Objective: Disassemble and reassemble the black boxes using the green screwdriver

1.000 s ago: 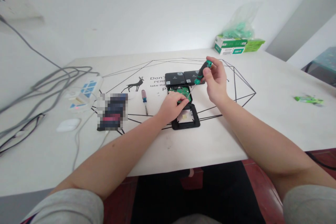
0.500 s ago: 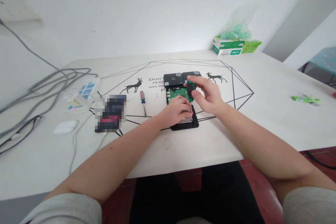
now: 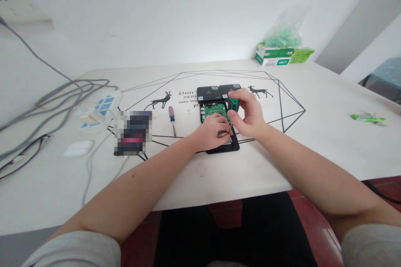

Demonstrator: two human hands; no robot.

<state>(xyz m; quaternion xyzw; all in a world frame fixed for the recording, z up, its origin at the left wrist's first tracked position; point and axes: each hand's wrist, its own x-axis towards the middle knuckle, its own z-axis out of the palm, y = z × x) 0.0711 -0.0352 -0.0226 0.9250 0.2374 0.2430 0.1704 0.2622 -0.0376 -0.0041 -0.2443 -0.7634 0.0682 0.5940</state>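
Observation:
My right hand [image 3: 247, 114] is closed round a green-handled screwdriver [image 3: 233, 104], held nearly upright with its tip down at a black case shell [image 3: 234, 146]. My left hand [image 3: 211, 131] rests on that shell, its fingers curled over a small metal plate [image 3: 224, 134] inside it. Just behind lies a green circuit board [image 3: 214, 110]. Two black box lids [image 3: 208, 93] lie side by side beyond the board.
A purple-handled screwdriver [image 3: 171, 119] lies left of the board. Further left are a blurred dark object [image 3: 133, 133], a white power strip [image 3: 98, 112] with grey cables [image 3: 56, 100] and a white puck [image 3: 78, 148]. Green boxes [image 3: 275, 55] stand at the far corner; a green wrapper [image 3: 368, 118] lies right.
My right hand came down from above the lids with the green screwdriver and stood it over the black shell. My left hand slid from the circuit board onto the shell.

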